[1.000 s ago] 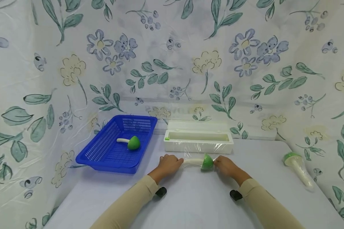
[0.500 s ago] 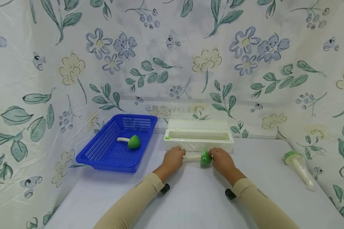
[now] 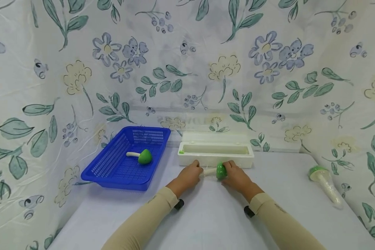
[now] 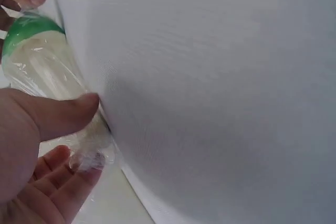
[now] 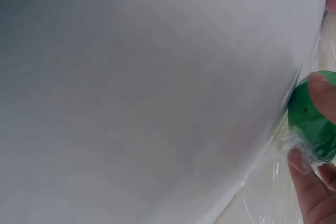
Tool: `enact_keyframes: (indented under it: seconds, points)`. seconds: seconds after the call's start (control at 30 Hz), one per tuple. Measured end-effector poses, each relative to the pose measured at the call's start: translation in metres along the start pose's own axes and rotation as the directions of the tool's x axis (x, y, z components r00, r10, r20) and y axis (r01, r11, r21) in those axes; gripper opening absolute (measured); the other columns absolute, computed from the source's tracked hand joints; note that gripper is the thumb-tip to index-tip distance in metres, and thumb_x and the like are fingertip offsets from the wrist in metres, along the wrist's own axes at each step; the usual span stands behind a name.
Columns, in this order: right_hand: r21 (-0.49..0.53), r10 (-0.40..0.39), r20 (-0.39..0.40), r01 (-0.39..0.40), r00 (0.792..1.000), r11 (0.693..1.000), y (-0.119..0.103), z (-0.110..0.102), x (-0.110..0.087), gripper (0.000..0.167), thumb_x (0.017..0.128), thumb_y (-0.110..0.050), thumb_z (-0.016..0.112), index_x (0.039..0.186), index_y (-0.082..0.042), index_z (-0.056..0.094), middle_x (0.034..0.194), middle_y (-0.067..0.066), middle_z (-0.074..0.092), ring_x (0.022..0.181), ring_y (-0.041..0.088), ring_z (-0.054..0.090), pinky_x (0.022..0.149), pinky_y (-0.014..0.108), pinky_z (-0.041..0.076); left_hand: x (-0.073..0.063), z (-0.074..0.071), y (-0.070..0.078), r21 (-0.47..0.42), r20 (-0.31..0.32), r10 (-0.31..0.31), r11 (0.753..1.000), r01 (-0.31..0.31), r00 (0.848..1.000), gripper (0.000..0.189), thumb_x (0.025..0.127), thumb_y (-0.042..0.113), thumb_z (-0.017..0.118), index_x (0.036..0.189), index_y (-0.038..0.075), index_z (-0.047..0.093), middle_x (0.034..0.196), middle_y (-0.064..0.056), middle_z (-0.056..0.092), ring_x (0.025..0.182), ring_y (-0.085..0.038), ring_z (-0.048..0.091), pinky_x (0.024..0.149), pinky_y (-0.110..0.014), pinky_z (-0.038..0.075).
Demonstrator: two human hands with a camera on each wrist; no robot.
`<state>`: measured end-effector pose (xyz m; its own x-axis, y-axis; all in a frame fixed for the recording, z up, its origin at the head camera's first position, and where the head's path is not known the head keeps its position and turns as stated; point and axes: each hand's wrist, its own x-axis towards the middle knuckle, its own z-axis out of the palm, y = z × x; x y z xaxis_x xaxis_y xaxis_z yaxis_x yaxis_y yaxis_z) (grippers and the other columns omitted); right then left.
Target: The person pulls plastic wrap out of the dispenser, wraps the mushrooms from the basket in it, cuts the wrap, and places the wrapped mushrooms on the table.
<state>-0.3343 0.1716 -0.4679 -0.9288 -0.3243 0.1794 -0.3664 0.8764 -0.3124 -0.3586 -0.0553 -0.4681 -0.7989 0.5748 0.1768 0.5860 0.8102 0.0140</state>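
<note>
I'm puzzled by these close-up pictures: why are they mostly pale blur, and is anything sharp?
Head view: even, soft light, sharp; both hands hold the wrapped toy mushroom. Left wrist view: the tablecloth fills the frame, soft; film glints on the stem. Right wrist view: cloth blurred; green cap at the edge.

Blue basket [image 3: 112, 166]; white box [image 3: 215, 155]; green-capped toy [image 3: 220, 171] (cream stem); floral backdrop [image 3: 187, 62].

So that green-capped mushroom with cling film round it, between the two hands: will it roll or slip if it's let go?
The mushroom has a round stalk and a domed cap, so it would probably roll in a curve rather than lie still. The glossy cling film round it looks slick, so it may slide in a loose grip. The left hand and right hand pinch its ends, which likely steadies it.
</note>
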Motion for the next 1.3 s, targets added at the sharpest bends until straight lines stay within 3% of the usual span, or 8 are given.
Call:
enact_keyframes:
  seconds: [0.13,0.3,0.53,0.77,0.93,1.03,1.17,1.3]
  points:
    - [0.012,0.041,-0.006,-0.041,0.999,0.999,-0.001,0.001,0.005,0.057,0.085,-0.024,0.077,0.128,-0.002,0.045,0.122,0.017,0.049,0.108,0.032,0.058,0.093,0.043,0.047,0.003,0.001,-0.002,0.053,-0.015,0.032,0.998,-0.032,0.999,0.020,0.084,0.008,0.074,0.104,0.007,0.069,0.092,-0.004,0.054,0.078,-0.017,0.058,0.066,-0.030,0.050]
    - [-0.011,0.053,0.038,-0.052,0.998,0.999,0.000,-0.006,0.006,0.057,0.090,-0.032,0.069,0.131,-0.002,0.044,0.123,0.016,0.049,0.108,0.031,0.058,0.092,0.043,0.048,0.005,-0.001,0.000,0.160,-0.022,0.088,0.984,-0.083,0.996,0.034,0.088,0.004,0.069,0.120,0.005,0.058,0.096,-0.007,0.059,0.085,-0.020,0.060,0.069,-0.030,0.052]
    - [-0.041,0.037,0.074,-0.034,0.997,0.999,0.006,-0.021,0.013,0.059,0.095,-0.041,0.059,0.138,-0.002,0.044,0.122,0.014,0.053,0.112,0.030,0.056,0.094,0.045,0.045,0.008,-0.007,-0.004,0.175,-0.111,0.126,0.979,-0.106,0.986,0.034,0.087,0.000,0.069,0.119,0.005,0.057,0.103,-0.009,0.058,0.093,-0.022,0.058,0.077,-0.031,0.051]
    - [-0.098,-0.023,0.092,0.032,0.996,0.995,0.009,-0.013,0.018,0.058,0.093,-0.040,0.064,0.133,-0.001,0.048,0.127,0.013,0.053,0.114,0.028,0.055,0.096,0.042,0.045,0.010,-0.001,-0.007,0.173,-0.032,0.147,0.975,-0.139,0.989,0.020,0.095,0.006,0.060,0.115,0.006,0.065,0.103,-0.007,0.060,0.094,-0.021,0.060,0.081,-0.030,0.050]
    - [-0.088,-0.009,0.073,0.015,0.997,0.996,0.008,-0.009,0.020,0.055,0.087,-0.038,0.071,0.126,-0.003,0.052,0.123,0.012,0.054,0.108,0.026,0.057,0.092,0.039,0.047,0.016,-0.001,-0.010,0.085,0.014,0.101,0.991,-0.102,0.995,0.021,0.093,0.005,0.061,0.112,0.009,0.070,0.100,-0.004,0.063,0.091,-0.019,0.063,0.081,-0.030,0.051]
    - [-0.058,0.019,0.073,-0.015,0.997,0.998,0.007,-0.010,0.020,0.054,0.086,-0.037,0.074,0.123,-0.005,0.052,0.121,0.011,0.054,0.106,0.025,0.057,0.091,0.039,0.047,0.018,-0.002,-0.014,-0.028,0.051,0.059,0.998,-0.057,0.997,0.026,0.093,0.002,0.060,0.115,0.011,0.070,0.106,-0.004,0.065,0.099,-0.019,0.062,0.088,-0.031,0.049]
    - [-0.014,0.036,0.083,-0.035,0.996,0.999,0.007,-0.011,0.020,0.052,0.085,-0.034,0.075,0.122,-0.007,0.051,0.119,0.011,0.053,0.105,0.025,0.057,0.090,0.041,0.047,0.017,-0.004,-0.023,-0.201,0.076,0.042,0.979,-0.026,0.996,0.037,0.087,-0.009,0.060,0.118,0.009,0.070,0.113,-0.007,0.066,0.108,-0.023,0.060,0.096,-0.035,0.045]
    - [0.029,0.065,0.106,-0.069,0.992,0.997,0.007,-0.007,0.019,0.054,0.086,-0.031,0.075,0.125,-0.007,0.048,0.119,0.011,0.052,0.108,0.027,0.057,0.092,0.042,0.047,0.015,-0.001,-0.029,-0.289,0.063,0.052,0.957,-0.032,0.997,0.043,0.081,-0.017,0.058,0.116,0.005,0.070,0.114,-0.010,0.066,0.110,-0.027,0.059,0.099,-0.037,0.043]
